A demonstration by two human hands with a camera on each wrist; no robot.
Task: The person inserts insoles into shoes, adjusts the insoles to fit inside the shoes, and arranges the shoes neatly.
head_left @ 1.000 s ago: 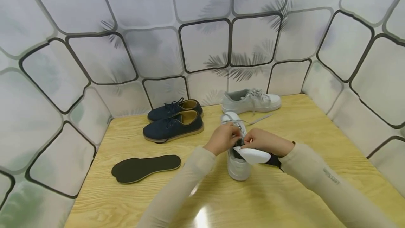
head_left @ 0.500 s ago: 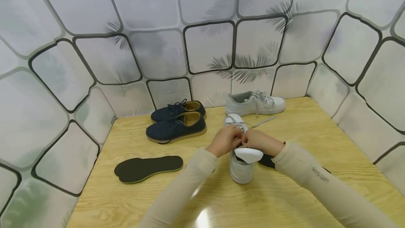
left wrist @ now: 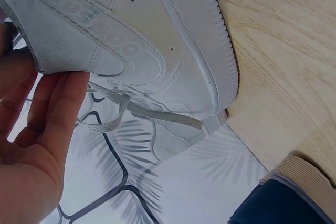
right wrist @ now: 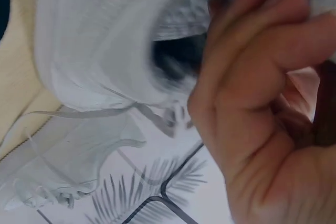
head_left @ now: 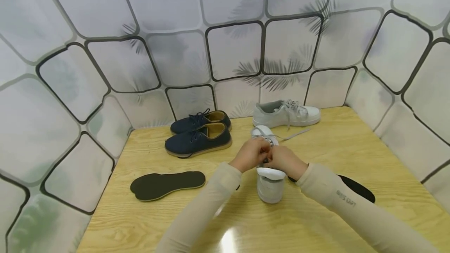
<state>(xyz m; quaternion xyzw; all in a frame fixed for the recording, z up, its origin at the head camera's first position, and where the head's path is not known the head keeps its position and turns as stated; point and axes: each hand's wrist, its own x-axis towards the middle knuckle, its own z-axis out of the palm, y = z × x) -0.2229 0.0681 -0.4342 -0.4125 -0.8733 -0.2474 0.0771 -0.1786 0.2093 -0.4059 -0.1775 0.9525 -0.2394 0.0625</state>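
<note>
A white sneaker (head_left: 271, 190) stands in the middle of the table, toe away from me. My left hand (head_left: 250, 153) grips the sneaker by the opening; its fingertips meet the collar edge in the left wrist view. My right hand (head_left: 286, 161) is curled over the same opening and pinches an insole with a white underside (head_left: 270, 173). The insole's heel end tips up above the sneaker's heel. Dark material (right wrist: 181, 56) shows inside the shoe in the right wrist view. My right fingertips there are blurred and partly hidden.
Another white sneaker (head_left: 286, 114) lies at the back, its lace loose. Two navy shoes (head_left: 198, 141) stand at the back left. Dark insoles (head_left: 166, 184) lie stacked in front of them. A black insole (head_left: 356, 189) lies partly behind my right forearm. Patterned cloth walls (head_left: 232, 50) enclose the table.
The insole's white end has swung left and down over the sneaker's heel. My right hand moved closer to the left one, uncovering more of the black insole on the right.
</note>
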